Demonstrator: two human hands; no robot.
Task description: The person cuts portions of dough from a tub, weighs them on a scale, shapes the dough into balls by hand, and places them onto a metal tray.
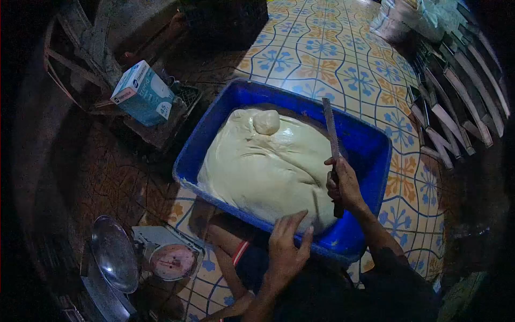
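Observation:
A large mass of pale, smooth dough (257,172) fills most of a blue plastic tub (185,153), with a small round lump (266,122) of it sitting on top near the far side. My right hand (346,185) is wrapped around the dark handle of a serrated knife (331,126). Its blade points up and away from me, over the tub's right part. At the near edge of the tub, my left hand (288,244) has its fingers apart and slightly bent, close to the dough; whether it touches the dough I cannot tell.
Left of the tub, a blue and white box (144,94) stands on a low stand. A dial scale (171,262) with a metal pan (113,253) is at lower left. Long metal trays (450,123) are stacked at right on the patterned tile floor (322,48). A dark crate (225,24) stands behind.

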